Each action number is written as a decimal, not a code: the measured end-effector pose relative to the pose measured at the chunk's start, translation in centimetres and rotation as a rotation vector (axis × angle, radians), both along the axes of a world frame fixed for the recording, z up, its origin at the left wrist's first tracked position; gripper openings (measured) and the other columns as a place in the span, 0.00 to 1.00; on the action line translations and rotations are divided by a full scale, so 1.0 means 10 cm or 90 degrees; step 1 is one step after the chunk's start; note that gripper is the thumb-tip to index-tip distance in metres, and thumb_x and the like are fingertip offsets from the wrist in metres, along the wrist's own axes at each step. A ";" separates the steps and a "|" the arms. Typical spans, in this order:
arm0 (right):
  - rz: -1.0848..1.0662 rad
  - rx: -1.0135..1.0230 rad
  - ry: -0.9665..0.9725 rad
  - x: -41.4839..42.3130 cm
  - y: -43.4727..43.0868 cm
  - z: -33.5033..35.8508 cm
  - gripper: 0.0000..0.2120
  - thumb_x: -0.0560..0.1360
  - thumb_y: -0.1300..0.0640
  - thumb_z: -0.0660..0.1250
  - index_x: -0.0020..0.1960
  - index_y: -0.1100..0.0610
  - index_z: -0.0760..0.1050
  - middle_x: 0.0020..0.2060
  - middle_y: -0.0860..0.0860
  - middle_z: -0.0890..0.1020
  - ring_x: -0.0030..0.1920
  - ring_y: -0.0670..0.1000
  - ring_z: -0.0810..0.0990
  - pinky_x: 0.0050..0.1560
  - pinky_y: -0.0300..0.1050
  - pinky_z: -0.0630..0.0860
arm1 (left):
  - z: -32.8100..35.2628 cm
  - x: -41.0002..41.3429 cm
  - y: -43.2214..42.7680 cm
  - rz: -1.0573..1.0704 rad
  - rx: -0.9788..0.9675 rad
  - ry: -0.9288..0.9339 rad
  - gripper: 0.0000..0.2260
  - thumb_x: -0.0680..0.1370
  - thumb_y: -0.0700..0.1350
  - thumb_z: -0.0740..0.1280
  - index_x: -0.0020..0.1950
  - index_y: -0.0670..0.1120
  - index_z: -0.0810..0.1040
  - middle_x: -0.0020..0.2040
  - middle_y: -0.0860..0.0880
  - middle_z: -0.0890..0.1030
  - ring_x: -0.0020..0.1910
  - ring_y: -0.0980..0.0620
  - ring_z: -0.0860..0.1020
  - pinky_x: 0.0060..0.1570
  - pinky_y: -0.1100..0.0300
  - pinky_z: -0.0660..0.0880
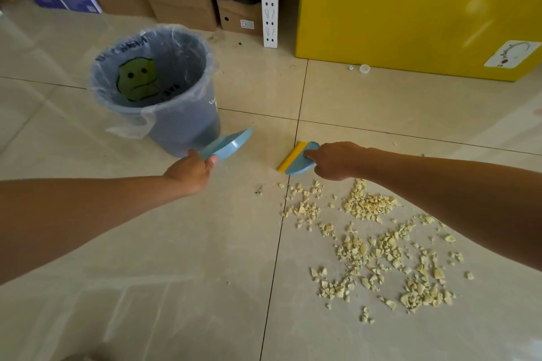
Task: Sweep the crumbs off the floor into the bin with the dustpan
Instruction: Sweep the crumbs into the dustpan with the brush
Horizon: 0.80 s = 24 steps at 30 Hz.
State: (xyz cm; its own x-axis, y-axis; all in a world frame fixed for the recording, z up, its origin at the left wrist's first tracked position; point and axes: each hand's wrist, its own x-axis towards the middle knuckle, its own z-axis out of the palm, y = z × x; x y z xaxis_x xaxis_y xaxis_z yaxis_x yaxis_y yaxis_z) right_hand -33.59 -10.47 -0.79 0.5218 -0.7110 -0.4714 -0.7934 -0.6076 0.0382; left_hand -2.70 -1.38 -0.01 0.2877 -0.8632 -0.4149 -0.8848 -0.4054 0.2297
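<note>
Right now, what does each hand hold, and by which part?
Left hand: the dustpan, by its near end. Right hand: the scraper, by its blue back, opposite the yellow edge.

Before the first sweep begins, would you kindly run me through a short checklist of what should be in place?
1. Left hand holds the dustpan: ok.
2. Right hand holds the scraper, yellow edge leftward: ok.
3. Dustpan lip flat on the floor: not ok, it is raised and tilted.
4. Crumbs lie between the tools: not ok, they are nearer the person.
5. Bin open and lined: ok.
</note>
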 end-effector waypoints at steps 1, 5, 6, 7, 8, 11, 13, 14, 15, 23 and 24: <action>-0.017 0.006 -0.002 -0.01 0.00 -0.01 0.22 0.80 0.55 0.55 0.73 0.52 0.62 0.57 0.57 0.78 0.49 0.57 0.79 0.44 0.48 0.72 | 0.02 0.04 0.01 -0.039 -0.019 0.018 0.22 0.84 0.56 0.52 0.65 0.37 0.64 0.60 0.37 0.75 0.57 0.35 0.77 0.49 0.49 0.71; -0.019 -0.036 -0.050 -0.06 -0.07 -0.03 0.20 0.79 0.54 0.56 0.70 0.54 0.63 0.49 0.57 0.80 0.40 0.56 0.76 0.41 0.49 0.74 | 0.16 0.12 0.10 -0.195 -0.079 -0.006 0.12 0.83 0.50 0.56 0.51 0.42 0.60 0.38 0.47 0.68 0.30 0.48 0.71 0.34 0.53 0.67; -0.001 -0.039 -0.065 -0.06 -0.08 -0.02 0.20 0.79 0.53 0.56 0.70 0.54 0.63 0.48 0.56 0.81 0.40 0.55 0.77 0.42 0.49 0.75 | 0.19 0.15 0.10 -0.208 -0.088 -0.014 0.12 0.83 0.50 0.57 0.50 0.42 0.61 0.36 0.48 0.67 0.30 0.49 0.69 0.34 0.54 0.67; 0.024 -0.038 -0.080 -0.05 -0.08 -0.01 0.20 0.80 0.52 0.56 0.71 0.53 0.64 0.48 0.56 0.81 0.40 0.55 0.79 0.42 0.49 0.76 | 0.21 0.19 0.09 -0.211 -0.089 -0.008 0.11 0.82 0.49 0.58 0.49 0.42 0.62 0.36 0.49 0.68 0.31 0.49 0.69 0.35 0.54 0.67; 0.057 -0.036 -0.097 -0.02 -0.05 0.00 0.20 0.81 0.51 0.56 0.72 0.52 0.64 0.49 0.56 0.81 0.41 0.56 0.80 0.42 0.49 0.76 | 0.24 0.24 0.08 -0.210 -0.085 0.005 0.10 0.81 0.47 0.60 0.47 0.42 0.63 0.36 0.48 0.68 0.31 0.49 0.69 0.33 0.54 0.66; 0.170 -0.036 -0.122 0.13 0.13 -0.03 0.22 0.83 0.44 0.50 0.75 0.51 0.62 0.52 0.56 0.81 0.43 0.56 0.82 0.41 0.48 0.77 | 0.31 0.35 0.05 -0.234 -0.104 0.004 0.11 0.74 0.42 0.66 0.37 0.46 0.65 0.31 0.49 0.71 0.30 0.47 0.70 0.30 0.55 0.63; 0.247 -0.033 -0.087 0.24 0.29 -0.08 0.24 0.84 0.43 0.46 0.77 0.49 0.58 0.55 0.55 0.78 0.46 0.57 0.81 0.42 0.48 0.76 | 0.35 0.39 0.06 -0.253 -0.120 -0.032 0.11 0.72 0.43 0.67 0.35 0.49 0.66 0.30 0.50 0.73 0.30 0.48 0.73 0.29 0.56 0.65; 0.280 -0.032 -0.063 0.27 0.34 -0.09 0.23 0.84 0.44 0.46 0.78 0.48 0.57 0.57 0.55 0.77 0.47 0.57 0.81 0.42 0.48 0.74 | 0.35 0.40 0.06 -0.260 -0.121 -0.043 0.11 0.72 0.44 0.68 0.35 0.49 0.66 0.30 0.50 0.73 0.31 0.48 0.73 0.29 0.57 0.65; 0.298 -0.033 -0.043 0.27 0.37 -0.08 0.23 0.84 0.46 0.47 0.78 0.47 0.56 0.57 0.54 0.76 0.49 0.57 0.80 0.42 0.48 0.73 | 0.35 0.41 0.06 -0.268 -0.119 -0.050 0.11 0.72 0.45 0.68 0.35 0.50 0.66 0.30 0.50 0.73 0.31 0.48 0.74 0.29 0.57 0.66; 0.147 0.034 0.087 -0.51 0.12 0.20 0.23 0.84 0.56 0.55 0.78 0.43 0.60 0.65 0.51 0.75 0.64 0.54 0.75 0.57 0.45 0.70 | 0.32 0.27 -0.06 -0.316 -0.060 -0.066 0.11 0.75 0.48 0.67 0.36 0.52 0.68 0.31 0.51 0.75 0.32 0.50 0.76 0.33 0.54 0.73; 0.129 0.051 0.108 -0.63 0.11 0.22 0.23 0.84 0.55 0.55 0.77 0.43 0.61 0.67 0.50 0.75 0.65 0.54 0.74 0.59 0.46 0.70 | 0.31 0.23 -0.09 -0.332 -0.037 -0.074 0.09 0.75 0.50 0.67 0.37 0.53 0.70 0.32 0.52 0.76 0.33 0.51 0.77 0.35 0.54 0.74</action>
